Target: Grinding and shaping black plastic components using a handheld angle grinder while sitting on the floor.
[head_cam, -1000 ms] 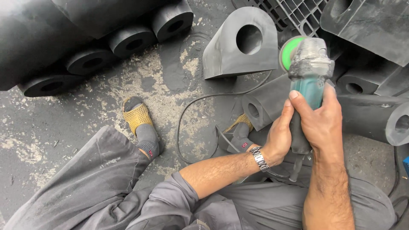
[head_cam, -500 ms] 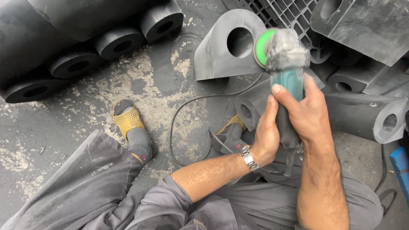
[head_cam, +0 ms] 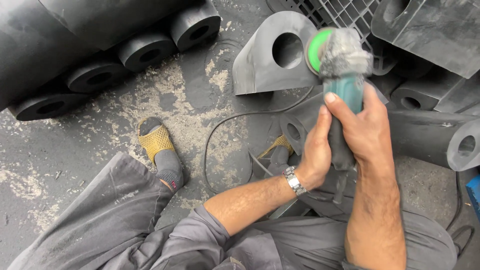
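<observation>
You hold the grinder (head_cam: 345, 95) with both hands, raised above your lap, its green disc (head_cam: 314, 50) just in front of the block (head_cam: 275, 57) with a round hole. Your right hand (head_cam: 367, 127) is clamped around the body, and your left hand (head_cam: 315, 150) closes on it from the other side. The tool looks heavy and stiff, dusty at the head, so I think the grip belongs low on the body, away from the disc. The cable (head_cam: 225, 125) lies loose on the floor near the block. No container is visible.
</observation>
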